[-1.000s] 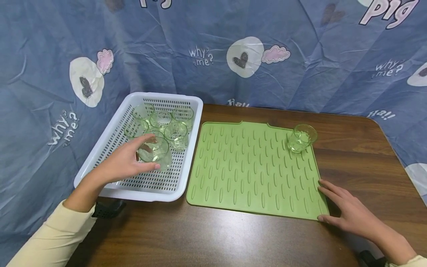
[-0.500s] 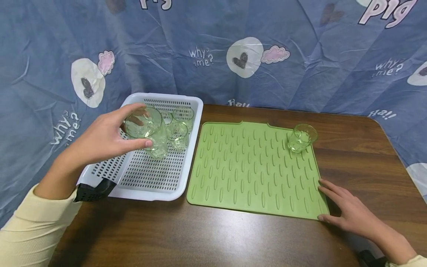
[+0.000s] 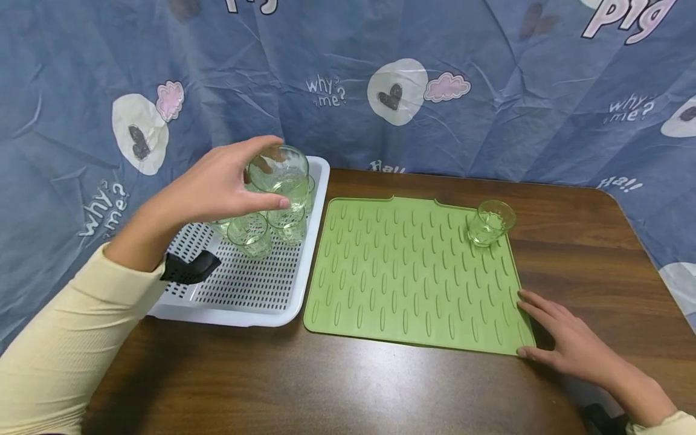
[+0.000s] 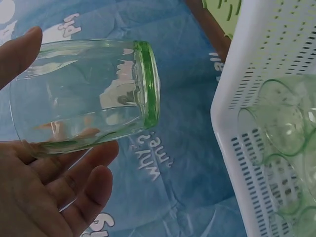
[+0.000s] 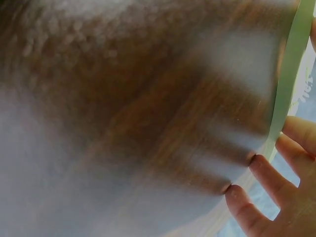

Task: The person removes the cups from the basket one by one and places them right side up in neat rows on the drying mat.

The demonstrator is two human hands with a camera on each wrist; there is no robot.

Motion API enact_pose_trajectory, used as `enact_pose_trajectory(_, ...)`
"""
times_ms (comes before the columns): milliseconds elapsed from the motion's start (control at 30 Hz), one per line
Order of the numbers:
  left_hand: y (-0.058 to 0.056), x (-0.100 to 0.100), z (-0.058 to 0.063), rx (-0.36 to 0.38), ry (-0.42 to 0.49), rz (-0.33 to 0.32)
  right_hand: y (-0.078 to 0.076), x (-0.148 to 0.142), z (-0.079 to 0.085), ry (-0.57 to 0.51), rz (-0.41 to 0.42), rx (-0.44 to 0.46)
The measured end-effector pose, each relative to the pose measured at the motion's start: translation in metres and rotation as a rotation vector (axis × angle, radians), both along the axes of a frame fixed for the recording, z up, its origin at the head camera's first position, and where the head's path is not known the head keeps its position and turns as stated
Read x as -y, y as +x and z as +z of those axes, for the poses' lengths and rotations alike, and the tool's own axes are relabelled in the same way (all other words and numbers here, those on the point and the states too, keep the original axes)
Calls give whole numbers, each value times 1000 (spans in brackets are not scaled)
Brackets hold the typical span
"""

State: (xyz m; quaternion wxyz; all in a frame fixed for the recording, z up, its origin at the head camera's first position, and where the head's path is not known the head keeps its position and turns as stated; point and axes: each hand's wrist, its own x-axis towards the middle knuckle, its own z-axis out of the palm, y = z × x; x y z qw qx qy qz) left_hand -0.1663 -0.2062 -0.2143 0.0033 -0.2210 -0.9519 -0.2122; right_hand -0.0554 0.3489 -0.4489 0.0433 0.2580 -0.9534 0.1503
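Head: glasses (image 3: 251, 234) partly behind left hand (image 3: 231, 179)

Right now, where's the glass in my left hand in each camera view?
Head: the held glass is upper left of centre, overlapping the white basket.
Left wrist: upper left, against the blue cloth.
Right wrist: not in it.
Shared landmark: the green mat, in all three.

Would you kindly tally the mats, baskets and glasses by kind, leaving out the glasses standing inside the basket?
Green mat: 1
White basket: 1
Glasses: 2 (the held glass and the mat glass)
Total: 4
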Motion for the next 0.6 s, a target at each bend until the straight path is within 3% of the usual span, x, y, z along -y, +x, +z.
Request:
enact_pose_trajectory(300, -52, -42, 3, 106, 17, -49, -1, -2, -1, -5, 0, -10)
enact_pose_trajectory(600, -83, -79, -5, 122, 96, -51, -1, -1, 0, -14, -5, 0)
